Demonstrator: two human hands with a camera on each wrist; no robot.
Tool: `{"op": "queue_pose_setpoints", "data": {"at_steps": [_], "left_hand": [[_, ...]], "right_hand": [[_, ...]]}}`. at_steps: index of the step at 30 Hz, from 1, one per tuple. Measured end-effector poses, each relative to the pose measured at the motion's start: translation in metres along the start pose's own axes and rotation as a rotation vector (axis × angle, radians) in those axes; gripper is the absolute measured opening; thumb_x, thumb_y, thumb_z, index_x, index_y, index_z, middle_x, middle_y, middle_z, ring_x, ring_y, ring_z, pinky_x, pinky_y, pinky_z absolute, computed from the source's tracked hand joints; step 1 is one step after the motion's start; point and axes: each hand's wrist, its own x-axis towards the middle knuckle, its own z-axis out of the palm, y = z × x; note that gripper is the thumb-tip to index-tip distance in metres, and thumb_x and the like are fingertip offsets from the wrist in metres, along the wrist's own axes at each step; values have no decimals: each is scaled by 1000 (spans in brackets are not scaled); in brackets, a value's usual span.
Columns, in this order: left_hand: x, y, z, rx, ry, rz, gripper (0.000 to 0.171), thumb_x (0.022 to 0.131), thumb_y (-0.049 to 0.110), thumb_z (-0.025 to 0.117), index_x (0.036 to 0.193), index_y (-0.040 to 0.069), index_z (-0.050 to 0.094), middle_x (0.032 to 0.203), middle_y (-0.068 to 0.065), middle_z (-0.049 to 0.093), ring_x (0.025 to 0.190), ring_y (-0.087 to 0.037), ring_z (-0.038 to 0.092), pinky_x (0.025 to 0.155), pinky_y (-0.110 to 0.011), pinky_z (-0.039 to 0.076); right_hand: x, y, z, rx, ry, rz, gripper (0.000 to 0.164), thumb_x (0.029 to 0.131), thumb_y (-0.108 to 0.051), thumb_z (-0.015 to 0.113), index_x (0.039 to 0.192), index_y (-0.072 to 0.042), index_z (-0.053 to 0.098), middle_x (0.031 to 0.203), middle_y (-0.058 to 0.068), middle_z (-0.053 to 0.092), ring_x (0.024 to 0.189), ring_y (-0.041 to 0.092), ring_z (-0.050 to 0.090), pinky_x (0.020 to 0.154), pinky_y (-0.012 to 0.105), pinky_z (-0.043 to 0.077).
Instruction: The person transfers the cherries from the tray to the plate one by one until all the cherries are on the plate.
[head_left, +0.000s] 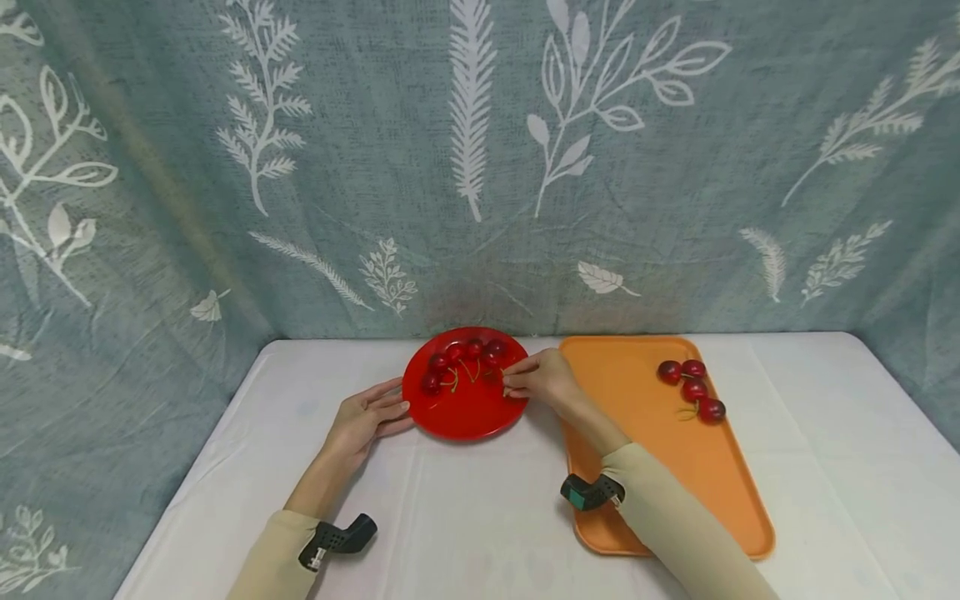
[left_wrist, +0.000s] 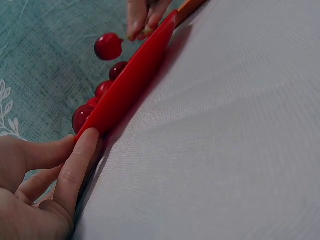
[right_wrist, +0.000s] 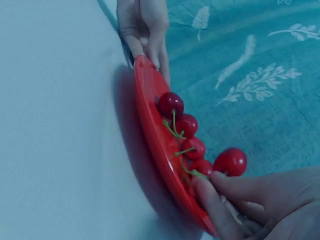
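Note:
A round red plate [head_left: 467,422] lies at the back of the table. My left hand [head_left: 358,422] pinches its left rim, thumb on the edge and fingers against the underside, as the left wrist view shows [left_wrist: 55,175]. Several dark red cherries with green stems, one a dark cherry [right_wrist: 171,104], sit in an arc along the plate's far side. Over the right part of the plate, my right hand [head_left: 546,380] pinches a cherry [left_wrist: 108,46] by its stem. That cherry hangs above the plate's surface, beside the others.
An orange tray [head_left: 645,467] lies right of the plate, under my right forearm. Several more cherries, including a front cherry [head_left: 712,409], rest along its right side. A white cloth [head_left: 465,517] covers the table, and a leaf-patterned teal curtain [head_left: 405,167] hangs behind it.

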Motion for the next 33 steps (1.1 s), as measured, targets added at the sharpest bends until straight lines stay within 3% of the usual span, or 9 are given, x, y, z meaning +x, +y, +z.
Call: {"op": "queue_pose_setpoints", "data": {"at_steps": [6, 10, 14, 27, 33], "left_hand": [[2, -1, 0, 4, 9, -7, 55, 96, -2, 58, 146, -5, 38, 136, -26, 52, 89, -15, 71, 80, -31, 59], [2, -1, -1, -6, 9, -5, 54, 95, -3, 57, 146, -4, 39, 137, -27, 52, 90, -16, 71, 80, -31, 59], [3, -1, -1, 0, 9, 2, 54, 95, -3, 57, 146, -4, 39, 136, -26, 53, 90, -15, 71, 80, -30, 59], [4, -1, 1, 0, 8, 3, 54, 95, -4, 57, 146, -5, 40, 125, -21, 60, 88, -15, 71, 79, -31, 59], [3, -2, -1, -6, 6, 3, 54, 95, -5, 56, 146, -6, 39, 117, -14, 63, 85, -12, 71, 79, -32, 59]], "right_hand": [[7, 0, 12, -122, 66, -55, 13, 84, 8, 70, 94, 16, 71, 85, 25, 71, 66, 24, 72, 61, 28, 61], [10, -1, 19, -254, 130, -102, 7, 83, 6, 72, 87, 11, 74, 78, 20, 72, 62, 22, 71, 56, 24, 60], [14, -1, 22, -306, 158, -115, 6, 83, 4, 73, 84, 9, 75, 75, 17, 72, 60, 21, 71, 55, 22, 59], [13, -1, 18, -328, 167, -94, 10, 84, -1, 74, 87, 8, 76, 77, 18, 73, 63, 22, 72, 57, 23, 59], [5, -5, 12, -228, 140, -89, 13, 85, 1, 72, 92, 13, 73, 79, 22, 72, 66, 25, 72, 59, 27, 61]]}}
